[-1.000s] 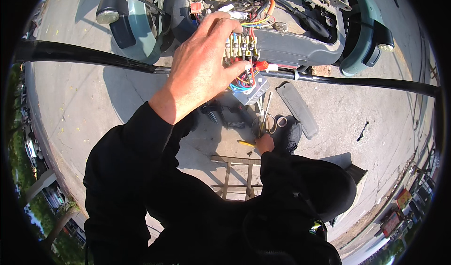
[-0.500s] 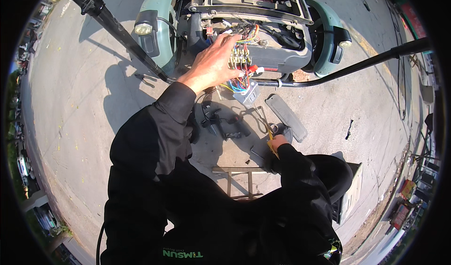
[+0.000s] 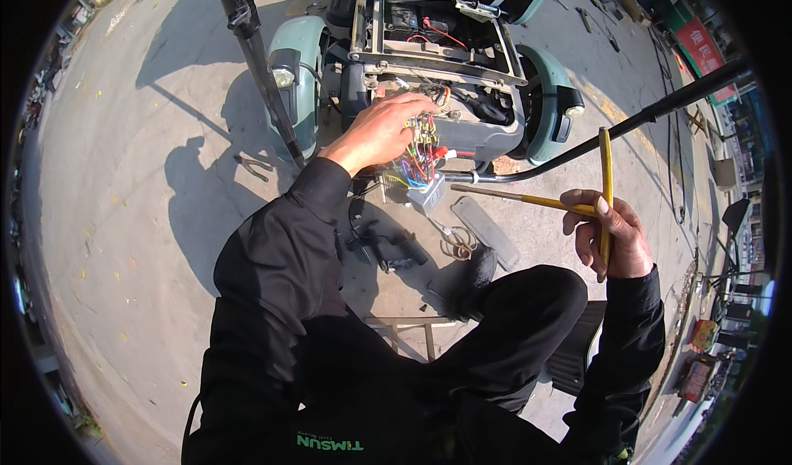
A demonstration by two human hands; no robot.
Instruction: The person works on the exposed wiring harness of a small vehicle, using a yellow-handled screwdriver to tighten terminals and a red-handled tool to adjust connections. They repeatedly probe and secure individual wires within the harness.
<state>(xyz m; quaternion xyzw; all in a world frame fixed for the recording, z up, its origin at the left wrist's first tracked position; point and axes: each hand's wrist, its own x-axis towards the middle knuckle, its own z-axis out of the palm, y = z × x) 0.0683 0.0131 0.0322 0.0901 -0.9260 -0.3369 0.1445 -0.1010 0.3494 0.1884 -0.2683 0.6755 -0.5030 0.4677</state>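
Observation:
My left hand [image 3: 381, 135] reaches to the front of a green-grey vehicle and grips the side of a terminal block [image 3: 422, 128] full of coloured wires. Its fingers are bent over the top edge; the thumb is mostly hidden. Below, blue, red and yellow wires [image 3: 419, 170] run into a small silver-grey box [image 3: 426, 194]. My right hand [image 3: 615, 230], off to the right, is closed around a yellow T-handle screwdriver [image 3: 540, 200]. The thin shaft points left toward the silver-grey box, its tip apart from it. The crossbar stands nearly upright through my fingers.
A black bent bar [image 3: 569, 151] crosses in front of the vehicle. On the ground lie a long grey cover [image 3: 487, 232], a coiled cable [image 3: 459, 242], and pliers [image 3: 253, 167]. My bent knee [image 3: 561, 287] is near my right arm. An open battery bay [image 3: 429, 32] is behind.
My right hand has risen from low beside my leg to the right, bringing the T-handle screwdriver up with its shaft turned left. My left hand stays at the terminal block.

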